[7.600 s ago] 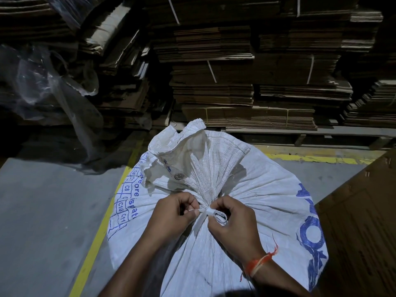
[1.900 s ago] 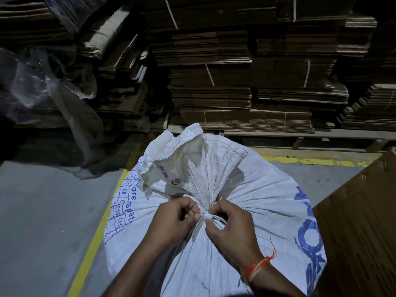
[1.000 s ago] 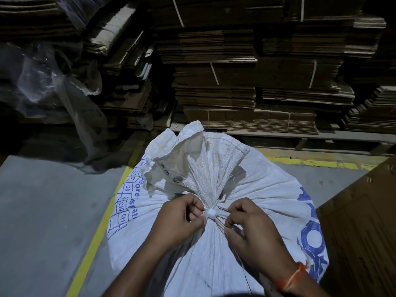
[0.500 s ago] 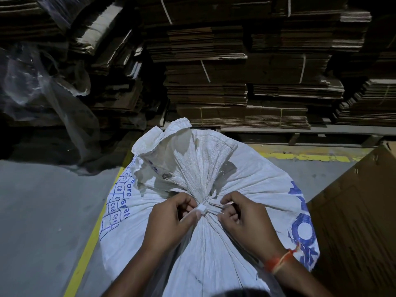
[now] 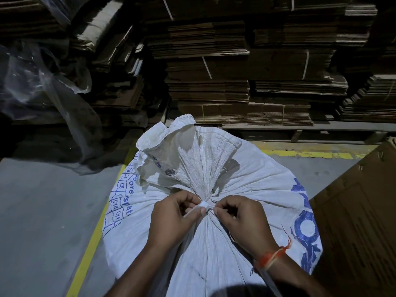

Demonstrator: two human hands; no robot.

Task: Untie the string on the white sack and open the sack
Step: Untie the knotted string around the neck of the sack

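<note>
A full white woven sack (image 5: 252, 183) with blue print stands in front of me, its neck gathered and bound by a thin white string (image 5: 204, 204) with a small white knot. The loose mouth of the sack flops away above the tie. My left hand (image 5: 173, 219) pinches the string's tail just left of the knot. My right hand (image 5: 240, 219), with an orange thread at the wrist, pinches the string right of the knot. Both hands rest on the sack's top.
Tall stacks of flattened cardboard (image 5: 246, 67) on a pallet stand behind the sack. Clear plastic sheeting (image 5: 42, 86) hangs at the left. A brown cardboard sheet (image 5: 360, 221) leans at the right. Yellow floor lines (image 5: 90, 249) run beside the sack on grey concrete.
My right hand has let go of the loop it held and moved in close to the knot again. The left hand keeps its pinch. The neck stays tied.
</note>
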